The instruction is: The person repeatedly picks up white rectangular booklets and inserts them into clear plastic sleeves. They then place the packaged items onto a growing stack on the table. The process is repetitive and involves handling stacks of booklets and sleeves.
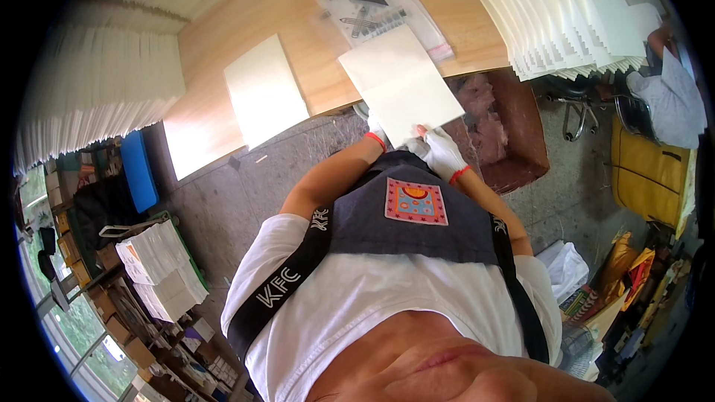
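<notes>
I am gripping a cream sheet (401, 82) by its near edge, right hand (445, 150) pinching at five o'clock, left hand (375, 129) mostly hidden beneath, its long axis running toward eleven over the table (313, 22).

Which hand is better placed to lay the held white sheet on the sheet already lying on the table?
Probably the left hand: the lying sheet is on that side. The right hand grips the held sheet at its far corner.
</notes>
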Motion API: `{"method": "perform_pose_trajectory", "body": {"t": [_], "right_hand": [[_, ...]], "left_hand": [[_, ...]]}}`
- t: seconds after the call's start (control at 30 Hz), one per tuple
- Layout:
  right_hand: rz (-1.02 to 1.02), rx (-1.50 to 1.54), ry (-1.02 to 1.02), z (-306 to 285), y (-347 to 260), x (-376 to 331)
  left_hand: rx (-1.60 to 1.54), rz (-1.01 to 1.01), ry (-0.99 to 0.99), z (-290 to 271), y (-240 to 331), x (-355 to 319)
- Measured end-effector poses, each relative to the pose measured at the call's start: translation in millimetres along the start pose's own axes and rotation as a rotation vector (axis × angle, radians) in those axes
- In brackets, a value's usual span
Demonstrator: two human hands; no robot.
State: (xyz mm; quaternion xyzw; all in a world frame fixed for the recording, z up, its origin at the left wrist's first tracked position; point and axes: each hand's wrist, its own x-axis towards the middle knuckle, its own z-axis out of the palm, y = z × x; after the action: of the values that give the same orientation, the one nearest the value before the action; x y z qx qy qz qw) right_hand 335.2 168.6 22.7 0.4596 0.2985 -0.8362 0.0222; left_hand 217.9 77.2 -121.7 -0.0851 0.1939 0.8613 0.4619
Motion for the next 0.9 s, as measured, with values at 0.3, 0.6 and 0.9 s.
{"method": "perform_pose_trajectory", "body": {"t": [0.3,0.6,0.9], "right_hand": [[-0.206,-0.105,-0.189,40,12,-2],[-0.087,0.061,-0.038,50,5,38],[0.096,-0.393,-0.317,31,-51,95]], "left_hand": [[0.951,0.144,0.008,-49,5,-2],[0.168,0.236,0.263,7,-11,-16],[0.38,-0.128,0.414,36,15,-36]]}}
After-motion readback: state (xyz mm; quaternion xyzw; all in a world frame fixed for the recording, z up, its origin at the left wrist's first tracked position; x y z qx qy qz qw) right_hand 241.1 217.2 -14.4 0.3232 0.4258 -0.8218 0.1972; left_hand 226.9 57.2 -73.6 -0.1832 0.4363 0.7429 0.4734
